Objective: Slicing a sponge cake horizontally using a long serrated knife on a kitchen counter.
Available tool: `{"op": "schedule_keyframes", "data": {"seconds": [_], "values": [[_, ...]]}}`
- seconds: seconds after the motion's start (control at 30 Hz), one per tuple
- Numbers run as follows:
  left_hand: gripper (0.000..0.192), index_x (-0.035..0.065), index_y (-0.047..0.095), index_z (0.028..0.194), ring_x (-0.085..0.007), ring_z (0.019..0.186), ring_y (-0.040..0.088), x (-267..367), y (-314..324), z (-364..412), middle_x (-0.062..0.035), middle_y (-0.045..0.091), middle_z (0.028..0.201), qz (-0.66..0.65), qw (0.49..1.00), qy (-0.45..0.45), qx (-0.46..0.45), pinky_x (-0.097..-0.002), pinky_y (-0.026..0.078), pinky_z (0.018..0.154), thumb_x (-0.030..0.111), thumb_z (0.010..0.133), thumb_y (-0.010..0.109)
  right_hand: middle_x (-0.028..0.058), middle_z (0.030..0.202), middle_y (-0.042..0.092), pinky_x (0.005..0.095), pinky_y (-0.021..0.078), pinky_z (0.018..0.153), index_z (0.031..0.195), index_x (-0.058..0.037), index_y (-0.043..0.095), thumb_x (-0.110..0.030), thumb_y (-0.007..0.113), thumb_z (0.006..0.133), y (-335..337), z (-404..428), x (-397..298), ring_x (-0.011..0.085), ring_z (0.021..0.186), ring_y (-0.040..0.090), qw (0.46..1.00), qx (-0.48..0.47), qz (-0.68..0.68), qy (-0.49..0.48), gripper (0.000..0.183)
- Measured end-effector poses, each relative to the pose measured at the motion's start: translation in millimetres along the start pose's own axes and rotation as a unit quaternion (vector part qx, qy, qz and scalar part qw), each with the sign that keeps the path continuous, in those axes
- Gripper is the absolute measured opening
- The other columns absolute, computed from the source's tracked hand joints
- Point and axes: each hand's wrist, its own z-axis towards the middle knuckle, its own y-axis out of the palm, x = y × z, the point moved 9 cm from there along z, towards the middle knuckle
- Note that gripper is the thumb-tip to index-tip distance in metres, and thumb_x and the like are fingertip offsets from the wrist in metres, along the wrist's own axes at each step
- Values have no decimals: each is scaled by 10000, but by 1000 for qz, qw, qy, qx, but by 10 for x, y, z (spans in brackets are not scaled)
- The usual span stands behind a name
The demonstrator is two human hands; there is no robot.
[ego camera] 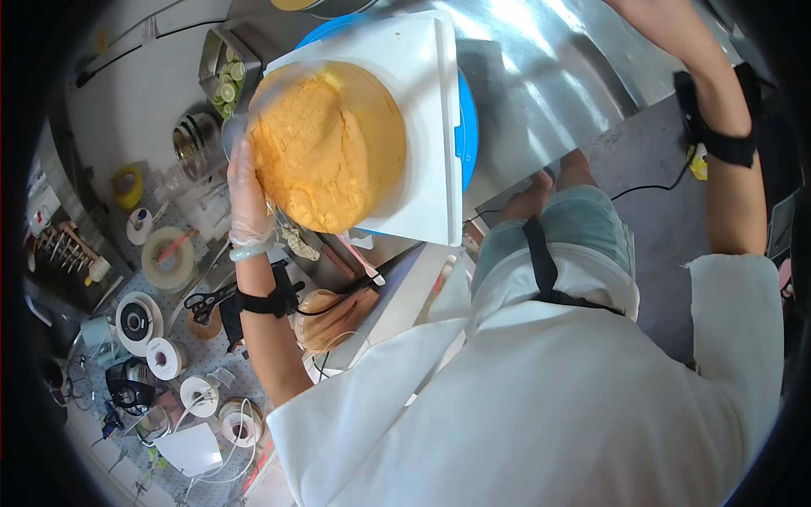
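A round yellow sponge cake (317, 152) with a cracked top stands on a white square cake board (424, 127). Beneath the board a blue turntable (467, 133) shows at its edges. My left hand (246, 193), in a clear thin glove, lies along the cake's left side with its fingers stretched upward. Near those fingertips a blurred see-through band crosses the cake's edge; whether I grip it is unclear. My right hand (652, 22) is away from the cake over the steel worktop (545, 95), its fingers cut off by the top of the picture.
A metal tray of lime slices (228, 82) sits beyond the cake. On the left, a pegboard surface (209, 342) carries ribbon spools (168, 358), tape rolls (168, 260) and black scissors (206, 304). A pink-handled spatula (361, 256) lies near the board. A cable (652, 187) hangs by my right arm.
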Motion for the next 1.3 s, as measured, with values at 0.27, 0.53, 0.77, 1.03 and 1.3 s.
{"op": "schedule_keyframes", "data": {"seconds": [0.27,0.53,0.77,1.03,1.3], "values": [[444,-19,476,1229,-171,1040,560,-214,-6,31,-95,560,1182,-82,992,-83,-37,-299,452,892,332,962,433,93,712,511,347,383,709,766,-23,573,-121,600,754,577,-519,-817,265,735,528,959,-105,-163,-209,103],[455,-4,449,1248,-204,1076,545,-201,26,91,-111,536,1209,-79,992,-88,-46,-330,461,902,347,959,429,176,602,531,396,415,590,602,16,542,-30,590,651,768,-591,-856,345,630,538,939,-37,-213,-266,83],[453,0,423,1270,-216,1097,535,-201,40,28,-113,512,1240,-55,993,-86,-55,-341,452,920,337,967,406,199,630,572,414,427,574,649,15,599,-22,585,644,859,-551,-778,366,630,559,959,-44,-192,-203,40],[480,6,415,1288,-219,1136,498,-135,-45,20,-94,491,1277,-43,996,-74,24,-357,415,956,355,959,423,193,643,591,411,443,570,675,19,620,-22,580,653,765,-601,-953,356,634,586,954,-54,-194,-223,62],[791,18,171,1426,-341,1388,48,565,961,-598,-199,84,1497,453,783,413,-105,-437,36,1108,603,905,271,197,647,593,406,448,566,678,24,621,-19,579,654,678,-723,-789,353,639,592,967,-49,-178,-175,64]]}}
